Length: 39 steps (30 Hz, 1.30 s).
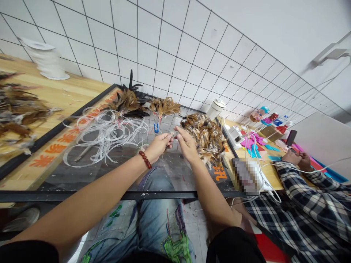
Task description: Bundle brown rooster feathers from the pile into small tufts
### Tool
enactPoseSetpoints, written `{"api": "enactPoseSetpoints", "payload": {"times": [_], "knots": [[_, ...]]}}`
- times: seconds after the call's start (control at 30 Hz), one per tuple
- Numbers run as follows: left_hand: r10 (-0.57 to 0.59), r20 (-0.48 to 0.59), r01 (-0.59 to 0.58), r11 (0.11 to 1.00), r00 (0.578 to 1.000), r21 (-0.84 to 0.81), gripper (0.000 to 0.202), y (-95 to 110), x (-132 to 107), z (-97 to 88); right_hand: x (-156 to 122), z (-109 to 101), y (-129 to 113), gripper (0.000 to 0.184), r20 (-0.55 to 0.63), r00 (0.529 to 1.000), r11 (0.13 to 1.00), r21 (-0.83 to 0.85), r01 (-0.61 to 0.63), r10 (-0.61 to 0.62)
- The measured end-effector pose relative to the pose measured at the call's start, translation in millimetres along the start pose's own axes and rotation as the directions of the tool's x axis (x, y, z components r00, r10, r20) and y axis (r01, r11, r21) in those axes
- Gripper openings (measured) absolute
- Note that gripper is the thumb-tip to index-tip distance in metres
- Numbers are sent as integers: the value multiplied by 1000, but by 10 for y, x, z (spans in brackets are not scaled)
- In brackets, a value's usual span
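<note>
Over the glass table top (82, 175), my left hand (157, 146) and my right hand (186, 143) meet fingertip to fingertip, both pinched on a small pale piece (172, 134) too small to name. A red bead bracelet (145, 159) is on my left wrist. A heap of brown feathers (205, 137) lies just right of my right hand. To the left of my left hand lies a tangle of white strips (105, 133). Finished feather bunches (128, 100) lie beyond my hands near the wire grid.
A wire grid panel (175, 54) stands behind the table. A white spool (46, 58) and more feathers (16, 109) are at the left. A white cup (215, 109) stands by the heap. At the right, a person in a plaid sleeve (309, 190) works among coloured paper (255, 144).
</note>
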<state>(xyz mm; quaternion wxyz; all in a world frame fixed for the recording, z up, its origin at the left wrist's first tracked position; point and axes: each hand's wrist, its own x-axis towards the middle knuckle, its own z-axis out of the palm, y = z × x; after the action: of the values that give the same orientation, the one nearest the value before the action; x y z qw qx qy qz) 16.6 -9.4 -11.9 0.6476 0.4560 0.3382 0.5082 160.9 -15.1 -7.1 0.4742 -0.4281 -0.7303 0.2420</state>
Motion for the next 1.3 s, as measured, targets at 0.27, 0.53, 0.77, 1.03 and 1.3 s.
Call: {"api": "enactPoseSetpoints", "payload": {"times": [0.27,0.53,0.77,1.03,1.3], "knots": [[32,59,-39,992,998,118,25,-3,-30,27,48,42,56,24,-21,993,942,320,-102,115],[26,53,-29,998,998,52,21,106,-30,11,45,38,48,22,-166,976,946,313,-82,139],[-51,7,49,989,999,136,20,96,-11,-9,59,-43,27,23,-193,972,990,13,-138,138],[-65,-234,42,994,970,-103,18,128,55,-46,-8,-64,97,18,-97,925,636,-700,-326,367],[-75,-278,14,977,958,-213,21,147,72,-56,23,-422,144,25,-4,925,865,-353,-356,379]]}}
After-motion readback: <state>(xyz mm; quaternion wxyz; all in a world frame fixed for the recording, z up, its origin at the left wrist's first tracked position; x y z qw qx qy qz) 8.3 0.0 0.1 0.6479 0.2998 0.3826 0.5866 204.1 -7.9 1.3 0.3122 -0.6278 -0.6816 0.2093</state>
